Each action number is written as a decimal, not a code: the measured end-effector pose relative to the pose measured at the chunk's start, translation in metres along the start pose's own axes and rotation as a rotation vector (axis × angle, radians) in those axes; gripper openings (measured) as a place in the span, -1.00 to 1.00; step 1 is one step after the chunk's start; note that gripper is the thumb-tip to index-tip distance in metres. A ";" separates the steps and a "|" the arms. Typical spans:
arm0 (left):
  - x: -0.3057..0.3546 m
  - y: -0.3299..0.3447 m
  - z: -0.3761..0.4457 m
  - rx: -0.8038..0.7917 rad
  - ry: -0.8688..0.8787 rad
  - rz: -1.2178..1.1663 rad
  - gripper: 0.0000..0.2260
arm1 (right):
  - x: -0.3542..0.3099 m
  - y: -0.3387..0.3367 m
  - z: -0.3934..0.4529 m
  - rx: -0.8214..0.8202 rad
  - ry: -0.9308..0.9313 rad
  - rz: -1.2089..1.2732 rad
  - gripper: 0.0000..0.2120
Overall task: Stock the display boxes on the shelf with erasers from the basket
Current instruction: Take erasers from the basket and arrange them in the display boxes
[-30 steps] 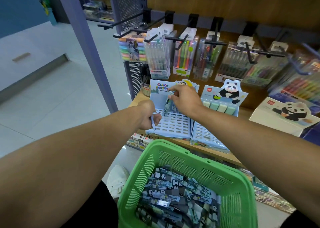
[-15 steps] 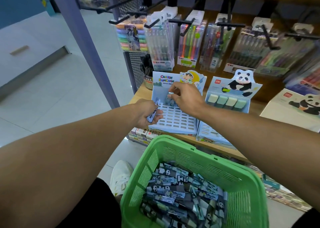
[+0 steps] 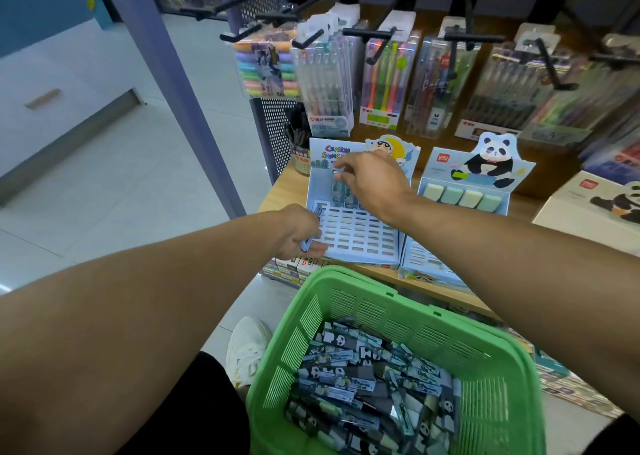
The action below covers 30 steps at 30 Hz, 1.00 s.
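Note:
A green basket [image 3: 377,302] in front of me holds several wrapped panda erasers [image 3: 349,382]. On the wooden shelf stands a blue slotted display box [image 3: 360,236] with a cartoon header. My right hand [image 3: 370,181] pinches an eraser [image 3: 337,188] standing in the box's back row. My left hand [image 3: 299,233] grips a few erasers [image 3: 306,245] at the box's front left corner. A second blue box [image 3: 464,195] with a panda header and pale green erasers stands to the right.
Packs of pens and highlighters [image 3: 325,84] hang on black hooks [image 3: 374,34] above the shelf. A purple post [image 3: 166,74] rises at the left. A white panda carton [image 3: 595,205] sits at the right. My white shoe [image 3: 247,347] stands on the tiled floor beside the basket.
The view has dropped a little. My right hand stays at the back row of the blue box, and my left hand has held its erasers at the front left corner.

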<state>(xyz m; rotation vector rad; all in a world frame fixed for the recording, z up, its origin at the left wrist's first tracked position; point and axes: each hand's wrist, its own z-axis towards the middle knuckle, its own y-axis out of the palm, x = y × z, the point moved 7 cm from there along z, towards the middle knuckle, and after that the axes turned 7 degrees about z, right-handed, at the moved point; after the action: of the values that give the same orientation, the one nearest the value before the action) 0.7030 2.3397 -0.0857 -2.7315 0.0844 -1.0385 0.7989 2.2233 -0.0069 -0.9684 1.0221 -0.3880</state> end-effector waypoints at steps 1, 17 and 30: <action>0.000 0.001 -0.001 0.002 0.000 0.000 -0.71 | -0.001 0.001 0.002 -0.001 0.005 -0.010 -0.81; 0.002 0.001 -0.002 -0.026 0.025 0.074 -0.78 | -0.011 0.012 0.011 -0.108 -0.036 -0.508 -0.82; 0.020 0.007 -0.016 -0.039 0.175 0.017 -0.81 | -0.026 -0.011 -0.027 -0.338 -0.243 -0.221 -0.75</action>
<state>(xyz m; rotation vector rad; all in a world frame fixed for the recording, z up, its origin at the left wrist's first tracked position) 0.7074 2.3273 -0.0624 -2.6633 0.1565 -1.2816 0.7649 2.2215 0.0111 -1.4039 0.7732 -0.2743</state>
